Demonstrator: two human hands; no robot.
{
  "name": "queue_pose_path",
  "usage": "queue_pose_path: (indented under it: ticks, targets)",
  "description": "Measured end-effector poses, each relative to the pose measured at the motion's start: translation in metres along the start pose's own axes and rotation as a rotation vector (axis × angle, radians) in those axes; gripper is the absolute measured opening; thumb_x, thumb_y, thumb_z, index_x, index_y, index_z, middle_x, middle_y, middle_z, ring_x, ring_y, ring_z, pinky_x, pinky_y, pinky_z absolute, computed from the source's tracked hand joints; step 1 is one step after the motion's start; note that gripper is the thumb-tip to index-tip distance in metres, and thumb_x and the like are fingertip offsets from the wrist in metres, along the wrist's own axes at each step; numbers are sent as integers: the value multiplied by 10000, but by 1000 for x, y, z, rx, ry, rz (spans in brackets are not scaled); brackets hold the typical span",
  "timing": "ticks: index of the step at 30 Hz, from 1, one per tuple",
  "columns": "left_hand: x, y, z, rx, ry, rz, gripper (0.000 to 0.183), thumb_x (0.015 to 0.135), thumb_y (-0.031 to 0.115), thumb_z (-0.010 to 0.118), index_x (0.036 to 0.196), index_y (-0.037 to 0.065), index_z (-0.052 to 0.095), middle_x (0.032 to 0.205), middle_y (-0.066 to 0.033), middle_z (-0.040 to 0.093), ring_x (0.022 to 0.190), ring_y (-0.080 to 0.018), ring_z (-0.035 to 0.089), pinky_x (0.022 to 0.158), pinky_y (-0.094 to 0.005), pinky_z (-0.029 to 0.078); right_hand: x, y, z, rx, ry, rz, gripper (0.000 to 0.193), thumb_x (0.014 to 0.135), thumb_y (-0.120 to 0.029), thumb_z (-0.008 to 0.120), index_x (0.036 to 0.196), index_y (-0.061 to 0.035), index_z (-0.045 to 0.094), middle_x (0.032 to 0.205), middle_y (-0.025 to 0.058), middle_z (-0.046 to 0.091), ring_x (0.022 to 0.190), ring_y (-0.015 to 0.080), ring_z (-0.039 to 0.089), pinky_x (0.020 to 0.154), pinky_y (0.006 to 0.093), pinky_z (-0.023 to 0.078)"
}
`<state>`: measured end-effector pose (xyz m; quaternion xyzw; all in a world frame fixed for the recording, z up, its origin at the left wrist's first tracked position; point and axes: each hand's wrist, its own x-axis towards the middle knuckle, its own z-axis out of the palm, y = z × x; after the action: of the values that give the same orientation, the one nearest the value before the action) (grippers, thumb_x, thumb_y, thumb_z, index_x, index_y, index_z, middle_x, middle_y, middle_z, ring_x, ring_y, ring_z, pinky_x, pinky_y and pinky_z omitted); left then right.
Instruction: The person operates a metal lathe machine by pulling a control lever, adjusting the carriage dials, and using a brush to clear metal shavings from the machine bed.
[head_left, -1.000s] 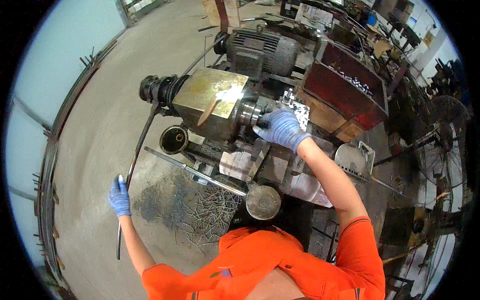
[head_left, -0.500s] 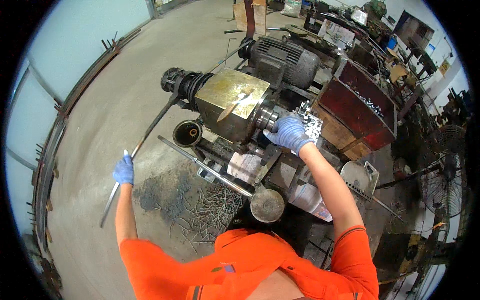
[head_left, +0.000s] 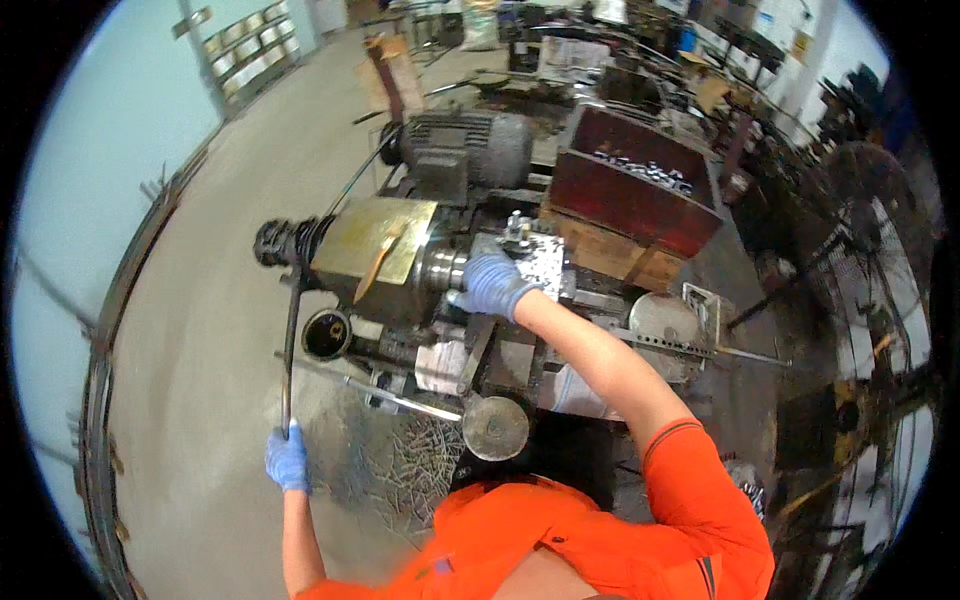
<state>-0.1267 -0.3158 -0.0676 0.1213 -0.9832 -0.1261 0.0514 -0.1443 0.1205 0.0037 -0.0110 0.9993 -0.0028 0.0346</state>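
Note:
My left hand (head_left: pixel 288 460), in a blue glove, is closed round the lower end of a long dark lever bar (head_left: pixel 291 350). That bar runs up to the ribbed black rear end of a small lathe's spindle (head_left: pixel 285 243). My right hand (head_left: pixel 494 286), gloved in blue too, is at the round metal chuck (head_left: pixel 444 268) on the front of the brass-topped headstock (head_left: pixel 350 238). Its fingers curl in with the thumb below; what they hold, if anything, is hidden. Just beyond the right hand lies a chip-covered plate (head_left: pixel 545 262) with a small metal fixture (head_left: pixel 517 230).
A red bin (head_left: pixel 640 205) of small metal parts stands behind on the right. An electric motor (head_left: pixel 470 148) is behind the headstock. Close to my body are a round handle disc (head_left: pixel 496 428) and a metal rod (head_left: pixel 400 400); metal scraps (head_left: pixel 410 465) litter the floor.
The view has turned, shifting the machine leftward. My left hand and lever have swung nearer the machine; the bar's end below the hand no longer shows. My right hand remains at the chuck.

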Motion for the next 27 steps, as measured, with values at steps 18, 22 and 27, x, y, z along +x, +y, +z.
queue_pose_path:
  ticks: [18, 22, 27]
  targets:
    - [92, 22, 31, -753, -406, 321, 210, 799, 193, 639, 821, 5, 547, 553, -42, 509, 435, -124, 492, 396, -265, 402, -121, 186, -90, -252, 712, 546, 503, 774, -507, 526, 974, -64, 655, 992, 207, 611, 969, 337, 566, 851, 429, 429]
    - [114, -15, 47, -765, -365, 403, 332, 839, 299, 616, 669, 76, 437, 539, -50, 505, 410, -119, 466, 369, -266, 387, -141, 118, -92, 118, 781, 381, 479, 703, -432, 621, 1036, -88, 628, 1103, 198, 566, 980, 362, 557, 851, 448, 438]
    - [53, 51, -18, -722, -640, 260, 435, 856, 397, 559, 992, -16, 558, 705, -130, 568, 645, -217, 500, 658, -364, 410, -208, 63, 23, 332, 811, 400, 414, 691, -366, 657, 1041, -148, 627, 1181, 143, 516, 1019, 336, 507, 844, 421, 433]
